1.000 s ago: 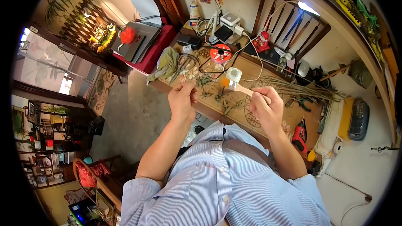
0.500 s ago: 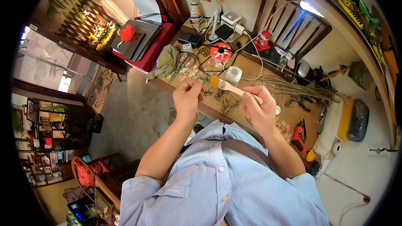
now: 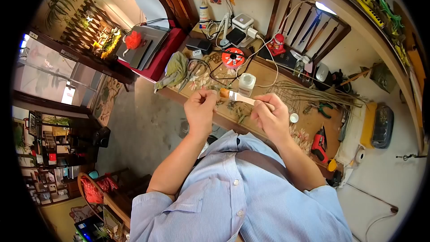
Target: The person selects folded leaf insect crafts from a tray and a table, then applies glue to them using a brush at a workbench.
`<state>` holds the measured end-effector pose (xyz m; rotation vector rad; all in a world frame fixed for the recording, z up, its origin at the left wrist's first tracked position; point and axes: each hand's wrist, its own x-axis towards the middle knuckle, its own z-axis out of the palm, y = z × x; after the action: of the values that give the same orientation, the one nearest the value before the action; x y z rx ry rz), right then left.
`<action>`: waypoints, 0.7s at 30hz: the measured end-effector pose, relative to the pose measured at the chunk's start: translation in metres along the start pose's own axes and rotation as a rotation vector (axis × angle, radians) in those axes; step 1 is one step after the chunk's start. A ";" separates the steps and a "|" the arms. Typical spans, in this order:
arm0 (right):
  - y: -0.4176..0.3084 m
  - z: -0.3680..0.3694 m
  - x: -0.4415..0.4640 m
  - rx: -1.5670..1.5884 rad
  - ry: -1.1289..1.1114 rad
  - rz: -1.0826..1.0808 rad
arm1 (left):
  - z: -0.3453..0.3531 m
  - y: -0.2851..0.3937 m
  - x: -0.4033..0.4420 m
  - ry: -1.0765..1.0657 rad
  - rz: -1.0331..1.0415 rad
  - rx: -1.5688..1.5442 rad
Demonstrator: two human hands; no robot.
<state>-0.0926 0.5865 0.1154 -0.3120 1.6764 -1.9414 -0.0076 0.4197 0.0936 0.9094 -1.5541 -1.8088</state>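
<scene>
My right hand (image 3: 273, 115) grips the pale wooden handle of a flat paintbrush (image 3: 243, 99). Its orange bristles point left, close by the fingertips of my left hand (image 3: 199, 111). The left fingers are pinched together; whatever they hold is too small or hidden to make out. Just beyond the brush stands a small white-clear jar (image 3: 246, 83), uncapped. A round white cap (image 3: 294, 118) lies to the right of my right hand. Under the brush, bits of dried plant-like material (image 3: 242, 115) are scattered on the wooden workbench (image 3: 309, 130).
A red spool (image 3: 233, 57), scissors (image 3: 197, 68) and a green cloth (image 3: 177, 69) lie at the back left. Long dry stems (image 3: 318, 92), green-handled pliers (image 3: 325, 111) and a red power tool (image 3: 319, 145) are on the right. A white cable (image 3: 278, 69) loops behind the jar.
My right hand has moved slightly left with the paintbrush, bringing its bristles nearer my left fingertips. The white cap now shows more fully. The view has shifted a little.
</scene>
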 end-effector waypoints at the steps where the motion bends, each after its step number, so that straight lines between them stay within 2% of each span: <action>1: 0.000 -0.001 0.001 -0.004 0.028 0.019 | -0.001 0.001 0.001 0.004 -0.007 -0.030; 3: 0.000 -0.012 0.005 -0.066 0.058 -0.040 | -0.005 0.002 0.003 0.016 -0.014 -0.061; 5: -0.003 -0.020 0.008 0.078 0.121 -0.106 | -0.011 0.005 0.008 -0.020 -0.061 -0.164; 7: -0.002 -0.021 0.010 0.031 0.115 -0.144 | -0.016 0.007 0.010 -0.050 -0.094 -0.223; 10: 0.007 -0.015 0.022 -0.380 -0.019 -0.295 | -0.020 0.011 0.012 -0.117 -0.120 -0.305; 13: -0.005 0.000 0.025 -0.485 -0.069 -0.268 | -0.018 0.016 0.008 -0.168 -0.107 -0.318; 14: -0.003 0.004 0.028 -0.533 -0.053 -0.431 | -0.017 0.018 0.006 -0.183 -0.102 -0.306; 18: -0.020 0.008 0.020 -0.405 -0.078 -0.404 | -0.015 0.022 -0.001 -0.195 -0.032 -0.229; 20: -0.022 0.006 0.013 -0.131 -0.107 -0.316 | -0.017 0.022 -0.003 -0.172 0.091 -0.108; 21: -0.024 0.004 0.009 -0.131 -0.114 -0.316 | -0.017 0.024 -0.006 -0.165 0.093 -0.109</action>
<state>-0.1043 0.5803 0.1376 -0.7648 1.7664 -1.9911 0.0094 0.4107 0.1162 0.6401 -1.5526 -1.9210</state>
